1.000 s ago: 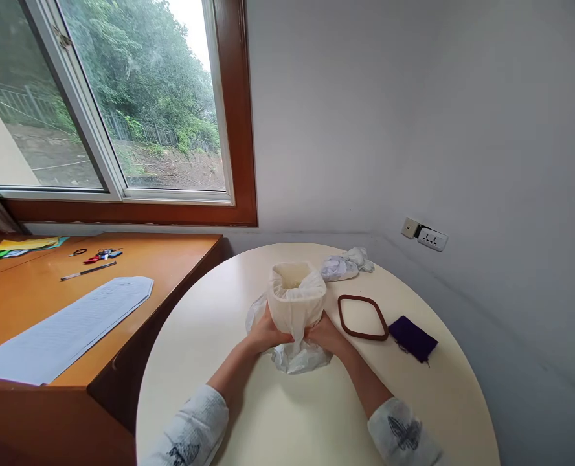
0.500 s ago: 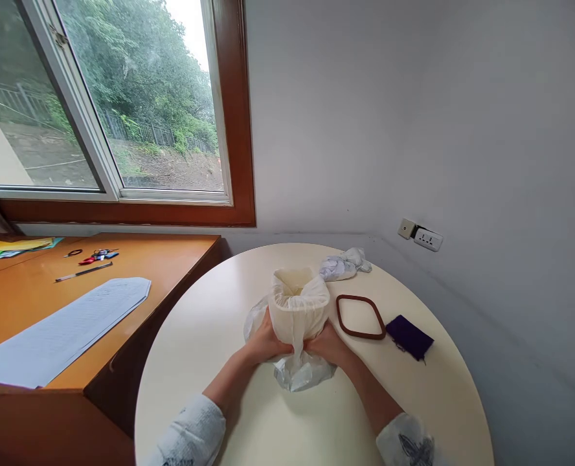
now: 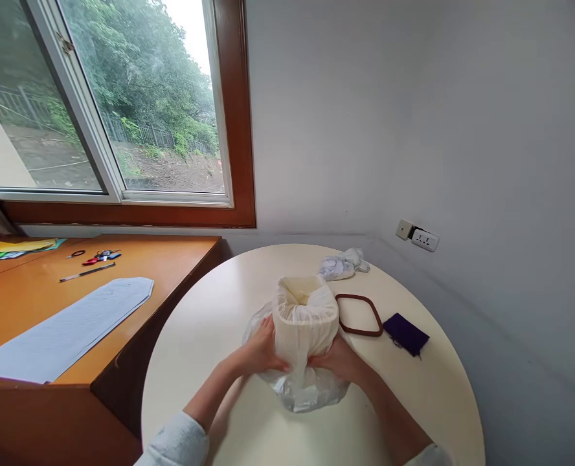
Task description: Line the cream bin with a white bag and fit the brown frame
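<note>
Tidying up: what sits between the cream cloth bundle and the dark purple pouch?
In the head view, a brown wooden frame lies flat on the round table between cloth bundle and purple pouch.

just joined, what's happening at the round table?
A person has both hands on a cream cloth bundle that stands upright, open at the top, on the round table. The left hand and right hand clasp its lower sides, with thin clear plastic bunched beneath it. A brown frame, a purple pouch and a crumpled white cloth lie beside it, untouched.
</note>
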The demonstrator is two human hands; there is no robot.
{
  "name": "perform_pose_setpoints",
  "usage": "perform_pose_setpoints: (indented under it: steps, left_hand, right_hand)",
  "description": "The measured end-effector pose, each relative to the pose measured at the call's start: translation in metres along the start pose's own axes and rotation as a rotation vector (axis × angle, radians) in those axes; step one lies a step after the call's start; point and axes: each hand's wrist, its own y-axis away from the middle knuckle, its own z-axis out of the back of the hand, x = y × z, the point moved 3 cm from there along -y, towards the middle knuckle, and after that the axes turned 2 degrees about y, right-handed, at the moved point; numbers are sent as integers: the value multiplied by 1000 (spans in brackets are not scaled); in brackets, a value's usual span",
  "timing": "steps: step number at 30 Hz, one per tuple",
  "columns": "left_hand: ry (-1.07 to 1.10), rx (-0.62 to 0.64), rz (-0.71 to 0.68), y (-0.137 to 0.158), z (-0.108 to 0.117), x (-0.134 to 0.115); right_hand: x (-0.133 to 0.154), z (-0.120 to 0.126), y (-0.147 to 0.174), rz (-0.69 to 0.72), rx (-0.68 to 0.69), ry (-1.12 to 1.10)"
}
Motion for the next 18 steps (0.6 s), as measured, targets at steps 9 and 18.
perform_pose_setpoints:
  steps: [9, 18]
  left_hand:
    - [-78, -249, -115, 15, 79, -89]
    - [-842, 82, -446, -13, 33, -121]
  right_hand:
    - [58, 70, 0, 123, -35, 188]
    - [131, 31, 12, 699, 148, 833]
